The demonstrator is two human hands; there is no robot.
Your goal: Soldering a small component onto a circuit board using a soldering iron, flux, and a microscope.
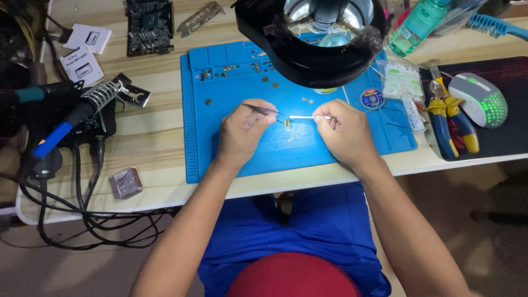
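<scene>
My left hand (242,132) grips dark tweezers (263,109) whose tips point right and down at a tiny brass-coloured part (287,123) on the blue work mat (258,154). My right hand (344,132) pinches a white cotton swab (308,117), its tip reaching left toward the same part. Both hands rest on the mat, a few centimetres apart, with the small part between them. A black microscope head with ring light (313,38) hangs just beyond the hands.
Soldering iron in its coil stand (82,110) and tangled cables (93,214) at left. Circuit board (148,25) and white cards (82,52) at back left. Solder wick reel (372,99), pliers (445,121), mouse (479,99), green bottle (418,25), blue brush (495,25) at right. Small metal block (125,182).
</scene>
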